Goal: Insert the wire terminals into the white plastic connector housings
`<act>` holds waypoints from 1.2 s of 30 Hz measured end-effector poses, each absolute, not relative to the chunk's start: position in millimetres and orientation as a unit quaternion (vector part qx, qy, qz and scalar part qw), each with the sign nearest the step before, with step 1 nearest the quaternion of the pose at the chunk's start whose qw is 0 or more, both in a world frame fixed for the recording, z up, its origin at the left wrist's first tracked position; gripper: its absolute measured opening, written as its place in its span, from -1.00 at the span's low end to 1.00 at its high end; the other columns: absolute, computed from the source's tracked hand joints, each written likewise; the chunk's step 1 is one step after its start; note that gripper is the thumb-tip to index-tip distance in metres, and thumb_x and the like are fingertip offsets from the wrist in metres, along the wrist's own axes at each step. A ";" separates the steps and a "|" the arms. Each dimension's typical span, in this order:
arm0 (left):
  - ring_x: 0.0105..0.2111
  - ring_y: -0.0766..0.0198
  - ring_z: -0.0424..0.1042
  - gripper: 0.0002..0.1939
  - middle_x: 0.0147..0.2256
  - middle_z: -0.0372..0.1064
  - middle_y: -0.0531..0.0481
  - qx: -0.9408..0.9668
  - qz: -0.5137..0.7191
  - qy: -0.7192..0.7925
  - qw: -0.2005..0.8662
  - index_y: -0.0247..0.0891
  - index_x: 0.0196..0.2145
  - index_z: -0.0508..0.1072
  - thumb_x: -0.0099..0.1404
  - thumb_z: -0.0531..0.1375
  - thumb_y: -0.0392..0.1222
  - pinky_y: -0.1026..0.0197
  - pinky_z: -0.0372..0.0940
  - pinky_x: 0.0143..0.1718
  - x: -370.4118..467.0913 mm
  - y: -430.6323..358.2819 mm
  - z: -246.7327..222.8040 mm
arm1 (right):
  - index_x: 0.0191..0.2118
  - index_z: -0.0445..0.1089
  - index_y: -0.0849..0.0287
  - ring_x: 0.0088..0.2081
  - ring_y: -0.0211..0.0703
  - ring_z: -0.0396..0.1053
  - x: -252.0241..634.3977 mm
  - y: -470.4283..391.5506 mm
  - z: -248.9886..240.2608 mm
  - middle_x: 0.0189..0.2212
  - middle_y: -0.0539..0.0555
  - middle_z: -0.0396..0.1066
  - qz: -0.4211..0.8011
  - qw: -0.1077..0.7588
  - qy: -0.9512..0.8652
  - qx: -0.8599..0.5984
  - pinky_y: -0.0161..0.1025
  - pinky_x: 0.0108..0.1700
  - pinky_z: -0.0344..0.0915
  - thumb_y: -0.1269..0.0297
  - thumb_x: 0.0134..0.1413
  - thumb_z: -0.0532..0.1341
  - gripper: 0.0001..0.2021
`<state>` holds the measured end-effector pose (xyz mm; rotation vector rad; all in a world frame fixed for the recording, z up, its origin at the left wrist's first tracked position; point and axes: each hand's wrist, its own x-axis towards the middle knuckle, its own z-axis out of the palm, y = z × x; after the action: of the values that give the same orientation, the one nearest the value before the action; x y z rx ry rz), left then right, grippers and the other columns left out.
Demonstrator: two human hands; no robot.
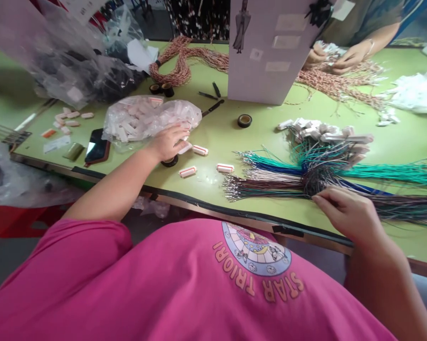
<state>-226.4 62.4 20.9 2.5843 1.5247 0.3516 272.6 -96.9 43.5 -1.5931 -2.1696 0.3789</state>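
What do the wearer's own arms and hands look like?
The left hand and right hand are bare, with no gloves, watch or bracelet showing. A short, plain pink sleeve covers the left upper arm; the right sleeve cannot be made out.

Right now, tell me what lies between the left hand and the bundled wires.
The head view shows three white pieces with red stripes between the left hand and the bundled wires.

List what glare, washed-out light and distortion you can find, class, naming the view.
Head view: a pale reflection on the phone; small glints on the clear bag; the white bag, upper right, nearly washed out; the shirt spreading wide along the bottom, probably lens stretch.
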 end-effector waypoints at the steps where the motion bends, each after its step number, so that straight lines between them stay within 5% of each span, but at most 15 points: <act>1: 0.26 0.02 0.19 -0.49 0.18 0.34 -0.19 0.857 0.111 0.500 0.057 -0.31 0.12 0.44 0.34 0.04 0.00 -0.08 -0.03 0.34 -220.6 57.2 18.2 | -0.44 0.31 0.00 -0.42 -0.01 0.42 273.0 -99.6 44.1 -0.48 0.08 0.44 0.135 0.209 -0.784 -0.569 -0.08 -0.33 0.27 0.23 0.18 0.15 -0.84; 8: 0.34 -0.09 0.02 -0.26 0.33 0.05 -0.38 0.835 0.010 0.547 0.059 -0.54 0.32 0.13 0.44 -0.18 0.13 -0.07 -0.11 0.34 -196.3 37.1 6.4 | -0.41 0.35 0.06 -0.41 -0.11 0.41 266.7 -106.9 39.4 -0.45 0.08 0.45 0.144 0.191 -0.799 -0.551 -0.16 -0.33 0.28 0.26 0.23 0.14 -0.83; 15: 0.37 -0.20 -0.12 -0.12 0.42 -0.25 -0.23 0.883 -0.030 0.458 0.097 -0.15 0.39 0.00 0.27 0.05 0.35 -0.14 -0.22 0.35 -151.9 -3.4 8.3 | -0.38 0.43 0.11 -0.40 -0.17 0.41 253.5 -100.7 33.4 -0.43 0.06 0.47 0.160 0.188 -0.813 -0.528 -0.24 -0.33 0.27 0.22 0.24 0.13 -0.79; 21: 0.26 -0.15 0.07 -0.36 0.35 -0.01 -0.17 0.895 -0.004 0.436 0.096 -0.07 0.30 0.23 0.35 0.04 0.21 -0.13 -0.07 0.28 -112.8 7.0 -1.0 | -0.16 0.55 0.16 -0.20 -0.07 0.40 219.8 -76.1 25.3 -0.25 0.14 0.54 0.105 0.090 -0.895 -0.425 -0.17 -0.09 0.26 0.28 0.26 0.10 -0.75; 26: 0.08 -0.07 0.24 -0.43 0.13 0.24 -0.21 0.920 0.035 0.375 0.106 -0.14 0.15 0.42 0.32 0.06 0.21 -0.07 0.10 0.18 -113.0 26.9 -8.6 | -0.27 0.56 0.21 -0.27 -0.07 0.34 205.8 -63.4 17.2 -0.34 0.17 0.48 0.057 0.009 -0.907 -0.417 -0.17 -0.17 0.19 0.33 0.26 0.06 -0.71; 36: 0.07 0.00 0.32 -0.55 0.12 0.28 -0.22 0.876 0.124 0.433 0.174 -0.21 0.06 0.45 0.28 0.13 0.02 0.00 0.23 0.13 -128.8 29.5 -4.9 | -0.44 0.46 0.16 -0.37 -0.15 0.34 223.2 -55.4 17.9 -0.45 0.09 0.45 0.215 0.153 -0.875 -0.407 -0.22 -0.24 0.23 0.38 0.02 0.13 -0.84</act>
<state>-128.8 29.5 -4.9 2.4823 1.2263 0.3514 223.2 -55.4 17.9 -1.1667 -2.5090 0.6158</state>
